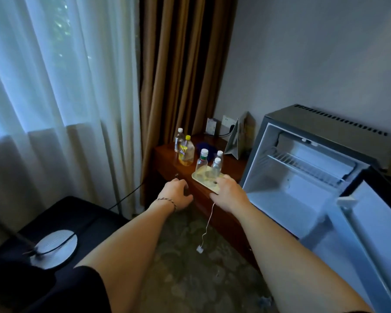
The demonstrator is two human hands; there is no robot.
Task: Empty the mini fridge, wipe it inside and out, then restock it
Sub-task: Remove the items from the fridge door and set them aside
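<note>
— Nearest the lens?
— Two bare forearms. The left hand (176,192) hangs loosely curled, holding nothing, at the tabletop's (165,154) near edge. The right hand (227,191) grips the near rim of a cream tray (202,178) carrying three clear bottles (216,166).

— The mini fridge (307,168)?
— Right of the tabletop, door (368,224) swung open, wire shelf (303,164) bare. A yellow-capped bottle (186,154) stands farther left.

Sheer curtain (54,86) glows beside brown drape (183,64), grey wall (314,53), patterned carpet (190,279)
</note>
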